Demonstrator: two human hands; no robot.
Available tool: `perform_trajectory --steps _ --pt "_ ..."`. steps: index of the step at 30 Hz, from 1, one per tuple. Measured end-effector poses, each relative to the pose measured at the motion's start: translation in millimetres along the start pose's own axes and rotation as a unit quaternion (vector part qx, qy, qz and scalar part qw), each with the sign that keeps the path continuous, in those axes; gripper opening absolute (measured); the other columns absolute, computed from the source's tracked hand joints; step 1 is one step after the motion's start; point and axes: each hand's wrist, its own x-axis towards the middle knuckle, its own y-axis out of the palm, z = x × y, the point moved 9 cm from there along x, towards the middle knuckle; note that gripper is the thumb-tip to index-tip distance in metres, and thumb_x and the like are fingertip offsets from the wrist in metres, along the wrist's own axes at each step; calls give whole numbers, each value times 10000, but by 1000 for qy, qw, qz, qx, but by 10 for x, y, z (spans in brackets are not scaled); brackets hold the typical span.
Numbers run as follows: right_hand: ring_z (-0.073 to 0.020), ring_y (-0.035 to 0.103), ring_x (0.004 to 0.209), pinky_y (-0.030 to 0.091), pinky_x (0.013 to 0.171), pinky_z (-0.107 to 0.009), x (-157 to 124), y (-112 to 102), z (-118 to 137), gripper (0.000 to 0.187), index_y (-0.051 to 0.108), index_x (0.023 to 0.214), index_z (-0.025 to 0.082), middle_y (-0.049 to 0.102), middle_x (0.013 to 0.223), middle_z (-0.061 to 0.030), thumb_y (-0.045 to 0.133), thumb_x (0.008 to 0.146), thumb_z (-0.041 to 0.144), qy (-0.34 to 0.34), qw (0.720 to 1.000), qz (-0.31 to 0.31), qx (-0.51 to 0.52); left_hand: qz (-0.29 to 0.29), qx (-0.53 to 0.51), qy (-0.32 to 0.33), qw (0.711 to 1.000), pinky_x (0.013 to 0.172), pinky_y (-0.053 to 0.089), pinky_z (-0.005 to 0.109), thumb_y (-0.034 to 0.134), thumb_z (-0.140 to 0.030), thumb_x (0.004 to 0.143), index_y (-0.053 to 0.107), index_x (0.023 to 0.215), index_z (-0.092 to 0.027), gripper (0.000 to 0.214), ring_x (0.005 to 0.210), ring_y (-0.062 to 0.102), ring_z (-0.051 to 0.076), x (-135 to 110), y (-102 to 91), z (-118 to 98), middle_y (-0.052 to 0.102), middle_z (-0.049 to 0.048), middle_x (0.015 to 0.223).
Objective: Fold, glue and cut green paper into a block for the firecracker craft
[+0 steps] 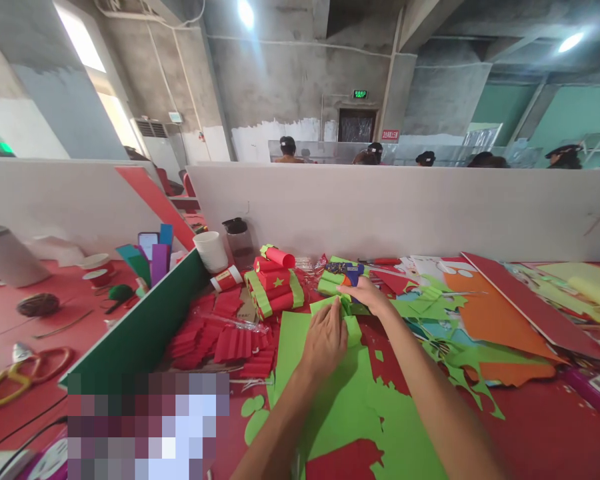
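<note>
My left hand (325, 335) rests over light green paper, its fingers closed on a folded strip of green paper (325, 305). Just beyond it, my right hand (369, 297) is closed around a blue and orange tool (354, 273) that looks like a glue gun; my fingers partly cover it. Under both forearms lies a large green paper sheet (340, 400) with ragged cut edges. To the left stands a stack of red paper rolls (279, 283) with green bands and a star. Pleated red paper pieces (230, 343) are piled beside it.
A green divider (145, 327) borders the left side, with scissors (25, 377) past it. White cups (210, 250) and a clear bottle (239, 243) stand at the back. Green scraps (430, 303) and orange paper (500, 313) lie right. A white partition (380, 207) runs behind.
</note>
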Motion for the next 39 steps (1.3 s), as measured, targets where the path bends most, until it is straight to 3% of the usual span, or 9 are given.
perform_trajectory --steps 9,16,24,32,39 --pt "-141 522 526 366 514 -223 94 -98 -158 130 603 605 185 581 510 40 710 541 144 20 999 5 -43 21 20 -6 1000 1032 427 463 329 -197 964 320 1469 -133 509 1181 560 273 27 -18 -17 601 137 1289" --pt "-163 590 547 425 513 -232 102 -119 -263 108 642 669 178 659 578 5 702 583 154 19 1000 12 -3 39 35 -17 998 1055 403 448 347 -200 942 412 1422 -152 487 1224 521 266 44 -1 -10 562 131 1341" --pt "-190 630 617 467 543 -244 68 -184 -161 81 665 694 180 707 671 -29 689 617 178 -1 1000 0 30 53 50 -25 997 1051 399 470 399 -192 884 409 1442 -156 559 1261 488 293 86 4 6 513 124 1424" --pt "-150 525 533 359 481 -231 66 -346 -175 98 616 629 174 615 571 2 705 606 209 7 997 -72 2 66 64 -27 995 1051 385 490 423 -223 857 438 1423 -175 568 1281 461 313 120 15 2 514 105 1440" --pt "-160 575 553 417 517 -225 43 -215 -98 108 637 680 171 641 570 5 711 616 218 -7 998 -32 51 66 62 -45 995 1041 380 476 419 -214 825 358 1460 -114 645 1274 473 312 152 28 38 516 141 1433"
